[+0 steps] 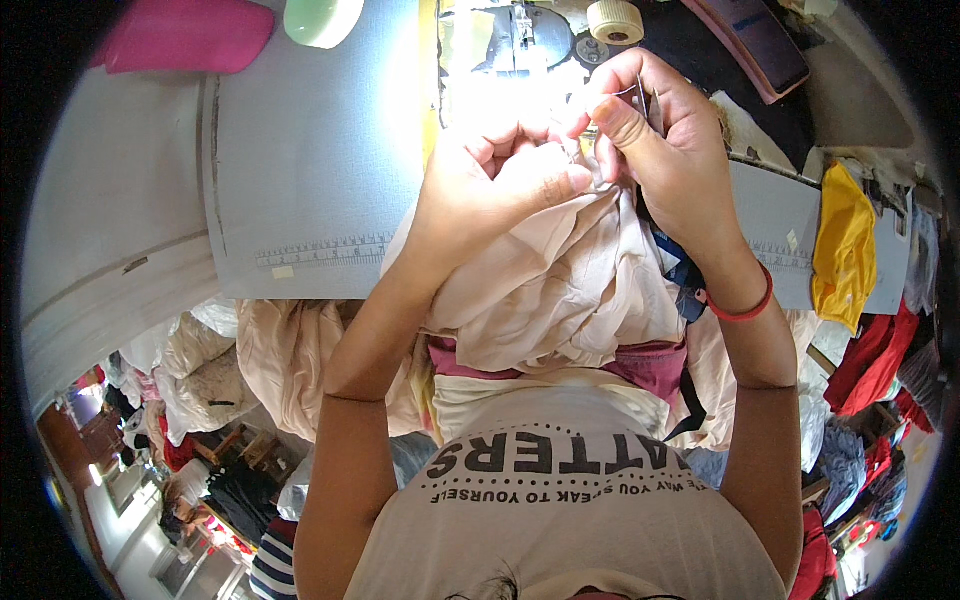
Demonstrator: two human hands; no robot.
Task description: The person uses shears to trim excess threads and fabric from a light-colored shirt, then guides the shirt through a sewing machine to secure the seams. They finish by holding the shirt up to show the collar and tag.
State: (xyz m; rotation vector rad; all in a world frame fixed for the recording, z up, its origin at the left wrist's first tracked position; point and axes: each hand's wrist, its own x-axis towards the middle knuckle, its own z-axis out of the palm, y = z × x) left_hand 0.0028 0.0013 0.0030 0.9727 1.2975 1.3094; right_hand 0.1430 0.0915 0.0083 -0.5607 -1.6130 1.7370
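Observation:
Pale pink cloth (560, 280) hangs gathered from my fingers over the table's front edge and down to my lap. My left hand (495, 185) is closed, thumb and fingers pinching the cloth's upper edge. Close beside it, my right hand (670, 145) is closed too, with thumb and forefinger pressed together near the same edge. A slim metal tool that looks like thread snips (656, 114) is tucked in the right hand's fingers. Behind both hands is the sewing machine's needle area (525, 40), brightly lit. Glare hides the detail at the fingertips.
The grey-blue table (320, 170) has a printed ruler along its front edge. A pink container (190, 35), a pale green cup (322, 18), a cream spool (615, 22) and a phone (750, 45) lie at the back. Yellow cloth (845, 245) hangs at right; garment piles are below.

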